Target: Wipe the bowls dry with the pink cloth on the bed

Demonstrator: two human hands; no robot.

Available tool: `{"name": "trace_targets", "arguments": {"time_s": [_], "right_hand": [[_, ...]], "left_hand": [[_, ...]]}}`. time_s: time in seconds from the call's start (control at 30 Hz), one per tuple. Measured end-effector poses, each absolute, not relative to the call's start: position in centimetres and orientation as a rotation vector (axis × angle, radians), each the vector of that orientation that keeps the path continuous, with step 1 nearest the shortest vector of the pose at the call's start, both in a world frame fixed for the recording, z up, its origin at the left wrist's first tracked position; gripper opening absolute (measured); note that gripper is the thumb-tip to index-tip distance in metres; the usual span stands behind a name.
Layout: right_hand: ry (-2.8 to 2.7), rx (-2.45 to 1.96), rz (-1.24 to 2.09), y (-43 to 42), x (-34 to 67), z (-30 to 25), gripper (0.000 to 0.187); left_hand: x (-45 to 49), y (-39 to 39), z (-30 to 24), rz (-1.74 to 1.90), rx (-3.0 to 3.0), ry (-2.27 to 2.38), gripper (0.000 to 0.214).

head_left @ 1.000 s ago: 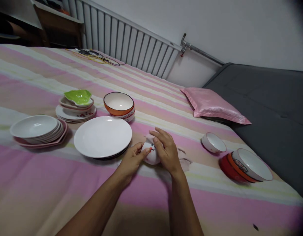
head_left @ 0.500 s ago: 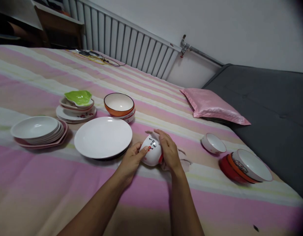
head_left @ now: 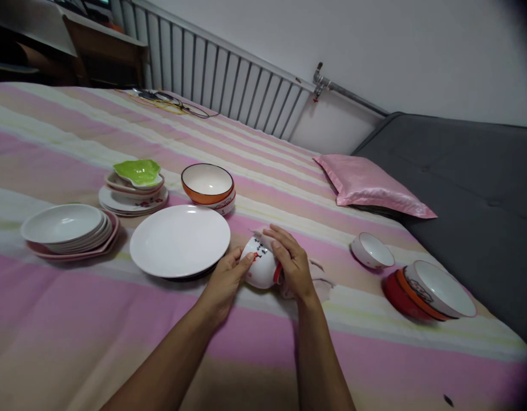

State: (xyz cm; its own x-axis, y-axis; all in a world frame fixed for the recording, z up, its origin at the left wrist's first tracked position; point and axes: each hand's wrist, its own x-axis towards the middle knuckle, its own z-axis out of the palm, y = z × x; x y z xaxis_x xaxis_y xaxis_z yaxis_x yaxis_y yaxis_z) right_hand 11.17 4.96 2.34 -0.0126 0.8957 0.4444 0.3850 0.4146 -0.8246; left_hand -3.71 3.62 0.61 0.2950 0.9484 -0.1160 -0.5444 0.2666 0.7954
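"While both hands were at work, where was the glossy white ceramic bowl with the red foot (head_left: 258, 274)?"

"Over the pink, white and beige striped bedsheet (head_left: 246, 351), well in from the bed's far and right edges. It was tipped on its side, its red and black print showing."

"And the left hand (head_left: 226, 279)?"

"Closed on the bowl: thumb across the print, other fingers curled, partly hidden."

"The right hand (head_left: 292, 264)?"

"Fingers together, slightly bent, lying over a pale pink cloth (head_left: 322, 290) against the bowl. Whether they gripped that cloth, I couldn't tell."

"What stood nearby?"

"Just left, a flat, round white plate (head_left: 180, 241). Beyond it, a black-rimmed orange bowl with a white inside (head_left: 207, 181) sat on another bowl. Further left, a green leaf-shaped dish (head_left: 138, 170) topped one pile, and shallow white bowls (head_left: 61, 224) were nested on a pink dish (head_left: 113, 241)."

"Towards the right edge?"

"A small white bowl (head_left: 372, 251), near a leaning stack of red, orange and white bowls (head_left: 443, 288). A shiny pink pillow (head_left: 370, 178) lay beside the dark grey padded headboard (head_left: 469, 171)."

"The far edge?"

"Tangled black and yellow cables (head_left: 169, 104), near a barred radiator (head_left: 224, 74)."
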Motion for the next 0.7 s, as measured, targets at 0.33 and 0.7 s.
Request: {"name": "trace_targets", "arguments": {"time_s": [0.33, 0.7], "right_hand": [[-1.89, -1.176, 0.432, 4.1, 11.0, 3.5, 0.017], [-1.317, -1.257, 0.677, 6.0, 13.4, 0.6, 0.041]], "left_hand": [[-3.6, 3.3, 1.0, 1.1, 0.745, 0.676, 0.051], [-3.2, 4.0, -2.7, 0.942, 1.223, 0.819, 0.038]]}}
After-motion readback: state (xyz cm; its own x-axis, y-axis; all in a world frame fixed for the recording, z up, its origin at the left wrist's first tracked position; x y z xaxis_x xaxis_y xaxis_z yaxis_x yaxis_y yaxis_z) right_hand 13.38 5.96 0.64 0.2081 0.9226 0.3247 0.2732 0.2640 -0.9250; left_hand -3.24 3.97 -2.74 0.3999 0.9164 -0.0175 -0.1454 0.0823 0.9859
